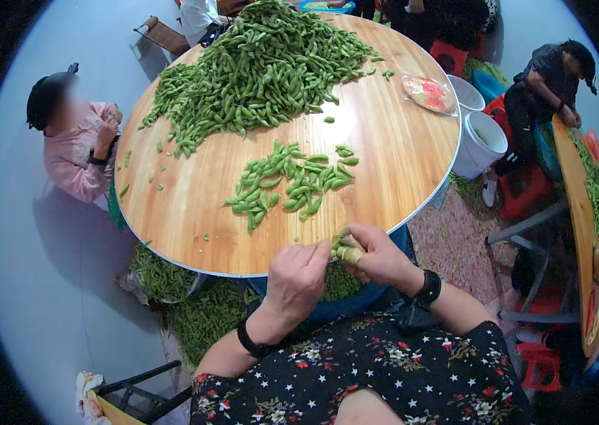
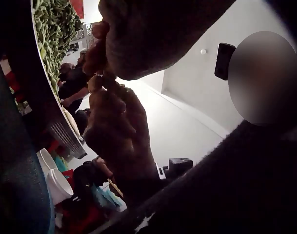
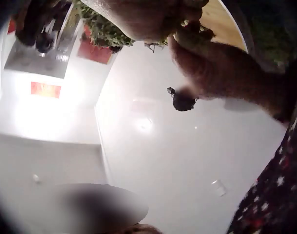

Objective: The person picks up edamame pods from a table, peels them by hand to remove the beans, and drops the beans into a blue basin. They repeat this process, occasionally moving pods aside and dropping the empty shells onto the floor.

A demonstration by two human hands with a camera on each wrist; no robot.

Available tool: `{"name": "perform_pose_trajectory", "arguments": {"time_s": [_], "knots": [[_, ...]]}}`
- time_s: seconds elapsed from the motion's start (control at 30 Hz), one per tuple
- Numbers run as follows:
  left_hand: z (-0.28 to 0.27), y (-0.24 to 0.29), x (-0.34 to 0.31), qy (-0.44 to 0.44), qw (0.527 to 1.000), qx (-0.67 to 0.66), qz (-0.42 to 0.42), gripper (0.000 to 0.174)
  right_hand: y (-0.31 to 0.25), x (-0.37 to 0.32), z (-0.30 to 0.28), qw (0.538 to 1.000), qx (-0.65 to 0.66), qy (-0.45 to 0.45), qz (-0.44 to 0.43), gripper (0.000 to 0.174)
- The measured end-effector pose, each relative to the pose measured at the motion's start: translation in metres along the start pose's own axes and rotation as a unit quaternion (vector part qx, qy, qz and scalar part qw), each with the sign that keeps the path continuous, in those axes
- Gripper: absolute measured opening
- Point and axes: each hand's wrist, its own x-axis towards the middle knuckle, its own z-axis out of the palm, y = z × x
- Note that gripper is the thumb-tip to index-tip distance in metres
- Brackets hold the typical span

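Observation:
My left hand (image 1: 297,278) and right hand (image 1: 381,256) meet fingertip to fingertip at the near edge of the round wooden table (image 1: 398,177). Between them is a green edamame pod (image 1: 337,243), pinched by the fingers of both hands and partly hidden. A yellowish covering (image 1: 349,255) wraps a digit of the right hand. Beyond the hands lies a loose group of edamame pods (image 1: 299,195). A tall heap of pods (image 1: 264,71) stands at the far side. In the left wrist view both hands show as dark shapes close together.
Below the table edge sits a blue tub (image 1: 320,309) with green beans inside. White buckets (image 1: 480,145) stand at the right, near a plastic-wrapped packet (image 1: 430,95). More pods cover the floor at left (image 1: 214,322). A person (image 1: 76,138) sits at left, another (image 1: 544,92) at right.

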Motion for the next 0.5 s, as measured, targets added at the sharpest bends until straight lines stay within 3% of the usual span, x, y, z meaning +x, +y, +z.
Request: {"name": "perform_pose_trajectory", "arguments": {"time_s": [0.03, 0.07, 0.17, 0.2, 0.27, 0.33, 0.4, 0.43, 0.5], "knots": [[-0.003, 0.0, -0.003, -0.008, 1.0, -0.011, -0.004, 0.022, 0.006, 0.001, 0.001, 0.979, -0.148, 0.016, -0.139, 0.016], [-0.008, 0.001, -0.007, -0.009, 1.0, -0.01, -0.004, 0.022, 0.009, -0.001, -0.001, 0.979, -0.147, 0.015, -0.139, 0.016], [-0.04, -0.002, -0.03, -0.148, 0.98, 0.011, -0.13, 0.017, -0.001, -0.009, -0.006, 0.937, -0.308, -0.139, -0.093, 0.017], [-0.055, -0.007, -0.039, -0.203, 0.965, 0.024, -0.164, 0.016, 0.001, -0.01, -0.009, 0.937, -0.306, -0.139, -0.094, 0.017], [-0.085, -0.015, -0.045, -0.287, 0.938, 0.096, -0.169, 0.015, 0.005, -0.015, -0.012, 0.895, -0.402, -0.122, -0.15, 0.02], [-0.091, -0.02, -0.036, -0.278, 0.942, 0.108, -0.153, 0.017, 0.007, -0.015, -0.013, 0.894, -0.405, -0.125, -0.145, 0.021], [-0.087, -0.023, -0.011, -0.265, 0.944, 0.063, -0.186, 0.022, 0.006, -0.011, -0.01, 0.923, -0.356, -0.12, -0.083, 0.022], [-0.076, -0.033, 0.001, -0.232, 0.963, 0.062, -0.124, 0.019, 0.005, -0.01, -0.01, 0.922, -0.358, -0.118, -0.084, 0.022], [-0.052, -0.047, 0.042, -0.217, 0.97, 0.078, -0.082, 0.017, 0.003, -0.006, -0.012, 0.97, -0.226, -0.073, -0.051, 0.024]]}}
